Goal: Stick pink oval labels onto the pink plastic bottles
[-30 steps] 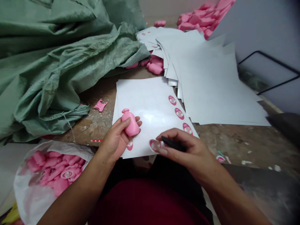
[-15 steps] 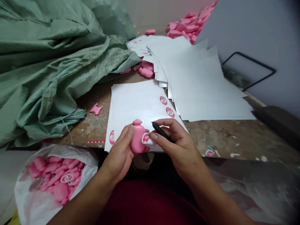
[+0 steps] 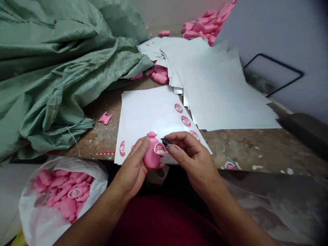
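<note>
My left hand [image 3: 134,164] is closed round a small pink bottle [image 3: 152,155], upright with its neck at the top. An oval pink-and-white sticker [image 3: 159,149] lies against the bottle's right side, its lower edge standing off. My right hand [image 3: 191,153] pinches a slim black pointed tool [image 3: 166,141], its tip close to the sticker's upper right; the tool's exact kind is unclear. Thumb and fingertips are beside the sticker. Beneath both hands is a white sticker sheet [image 3: 146,112] with several oval stickers left along its edges.
A white bag [image 3: 28,208] of pink bottles stands at lower left. Green woven sacking [image 3: 64,68] covers the table's left. A fanned stack of white sheets [image 3: 217,92] lies at right, with a pile of pink bottles [image 3: 202,27] behind. A pink scrap [image 3: 105,118] lies on the wooden table [image 3: 246,147].
The sticker has come round to lie more squarely on the bottle. My right hand's black tool has shifted left and down, its tip now by the sticker. My left hand keeps its hold.
</note>
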Demonstrator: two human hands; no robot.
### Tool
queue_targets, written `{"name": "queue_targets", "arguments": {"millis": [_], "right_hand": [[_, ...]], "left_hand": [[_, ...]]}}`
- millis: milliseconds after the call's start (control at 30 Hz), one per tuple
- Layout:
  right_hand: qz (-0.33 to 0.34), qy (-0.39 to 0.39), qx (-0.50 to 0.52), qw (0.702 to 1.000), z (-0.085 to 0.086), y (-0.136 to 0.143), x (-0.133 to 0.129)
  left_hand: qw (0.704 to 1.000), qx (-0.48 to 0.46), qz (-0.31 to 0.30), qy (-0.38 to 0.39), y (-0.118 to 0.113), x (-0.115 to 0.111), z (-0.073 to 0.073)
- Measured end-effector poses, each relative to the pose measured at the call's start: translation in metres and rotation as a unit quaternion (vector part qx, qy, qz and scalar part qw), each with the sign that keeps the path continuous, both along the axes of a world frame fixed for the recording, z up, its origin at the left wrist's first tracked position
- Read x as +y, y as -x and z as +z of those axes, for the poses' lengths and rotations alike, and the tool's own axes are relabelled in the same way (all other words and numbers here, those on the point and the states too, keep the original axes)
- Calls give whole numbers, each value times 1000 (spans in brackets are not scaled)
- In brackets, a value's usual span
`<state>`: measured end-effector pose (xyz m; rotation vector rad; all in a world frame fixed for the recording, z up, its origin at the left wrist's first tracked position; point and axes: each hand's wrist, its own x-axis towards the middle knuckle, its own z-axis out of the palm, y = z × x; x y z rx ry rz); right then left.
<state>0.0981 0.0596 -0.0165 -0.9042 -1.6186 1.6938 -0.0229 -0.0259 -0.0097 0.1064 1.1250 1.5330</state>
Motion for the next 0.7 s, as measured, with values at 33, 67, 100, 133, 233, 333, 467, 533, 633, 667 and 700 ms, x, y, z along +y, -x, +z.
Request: {"name": "queue_targets", "arguments": {"millis": [33,67,100,133,233,333,467,533,633,667,700], "right_hand": [[-7,-8,0,1000,-1,1,-1],[-15,-13,1,1000,-1,2,-1],[-22,-14,5,1000,-1,2,-1],[-26,-12,10,1000,-1,3,-2],[-33,2,26,999,-1,3,-2],[-40,31,31,998,-1,3,-1],[-41,71,22,996,1,3,-2],[-37,89,17,995,4,4,-4],[-39,91,12,995,7,5,-7],[-42,83,10,996,7,6,-8],[-46,71,7,996,6,6,-9]], "left_hand": [[1000,6,-6,2,0,0,0],[1000,12,-14,4,0,-1,0],[1000,19,-22,7,-1,-1,1],[999,25,-29,11,-1,-1,1],[998,36,-45,15,-2,-3,2],[999,14,-42,5,-2,-5,2],[997,-63,-24,-31,-1,-3,1],[995,-85,-21,-39,-2,-1,1],[995,-89,-16,-40,-4,2,0],[995,-87,-14,-40,-5,2,0],[996,-83,-11,-41,-6,3,0]]}}
